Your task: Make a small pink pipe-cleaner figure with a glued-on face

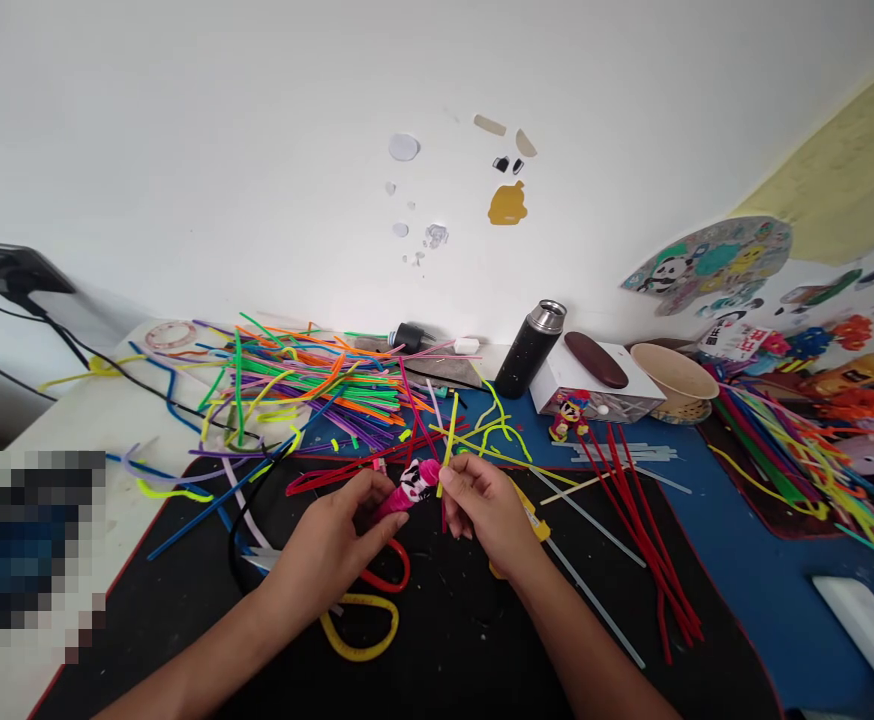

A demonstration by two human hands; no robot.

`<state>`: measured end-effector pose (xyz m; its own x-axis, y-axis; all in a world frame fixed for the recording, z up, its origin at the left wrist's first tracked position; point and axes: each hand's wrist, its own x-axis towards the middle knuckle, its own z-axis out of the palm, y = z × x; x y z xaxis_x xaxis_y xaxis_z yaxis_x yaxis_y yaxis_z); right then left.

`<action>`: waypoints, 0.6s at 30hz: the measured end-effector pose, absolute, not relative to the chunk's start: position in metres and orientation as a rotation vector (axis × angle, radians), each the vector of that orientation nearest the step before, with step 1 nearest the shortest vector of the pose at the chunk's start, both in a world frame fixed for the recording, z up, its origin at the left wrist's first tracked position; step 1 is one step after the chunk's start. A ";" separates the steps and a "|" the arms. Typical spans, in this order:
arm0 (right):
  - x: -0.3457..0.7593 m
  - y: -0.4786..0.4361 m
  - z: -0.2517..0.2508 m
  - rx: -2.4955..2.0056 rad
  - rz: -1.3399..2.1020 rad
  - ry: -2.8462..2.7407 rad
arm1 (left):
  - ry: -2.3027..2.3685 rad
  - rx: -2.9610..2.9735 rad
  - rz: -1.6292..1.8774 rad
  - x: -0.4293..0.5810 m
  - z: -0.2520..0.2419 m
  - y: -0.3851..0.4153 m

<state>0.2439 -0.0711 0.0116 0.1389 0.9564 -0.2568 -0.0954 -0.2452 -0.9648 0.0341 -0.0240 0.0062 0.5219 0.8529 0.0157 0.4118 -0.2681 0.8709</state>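
Note:
A small pink figure with a black-and-white face is pinched in my left hand, thumb below and fingers above. My right hand is closed at the figure's far end, its thumb and fingertips on a short yellow pipe cleaner that points upward. Whether the yellow piece is joined to the figure I cannot tell. Under my left hand lie scissors with red handles and others with yellow handles, their blades partly covered. A yellow tool is half hidden behind my right hand.
Heaped pipe cleaners spread along the back of the black mat. Red pipe cleaners and glue sticks lie at right. Behind stand a black thermos, a white box and a bowl. A black cable crosses at left.

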 end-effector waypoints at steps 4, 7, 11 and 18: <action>0.243 -0.070 0.013 -1.402 1.319 -0.917 | 1.046 1.819 0.635 0.034 0.006 -0.024; 0.242 -0.069 0.012 -1.405 1.320 -0.921 | 1.034 1.761 0.635 0.033 0.004 -0.024; 0.240 -0.067 0.011 -1.386 1.331 -0.922 | 1.027 1.725 0.621 0.031 0.003 -0.025; 0.238 -0.068 0.008 -1.388 1.337 -0.918 | 1.002 1.762 0.595 0.029 0.006 -0.026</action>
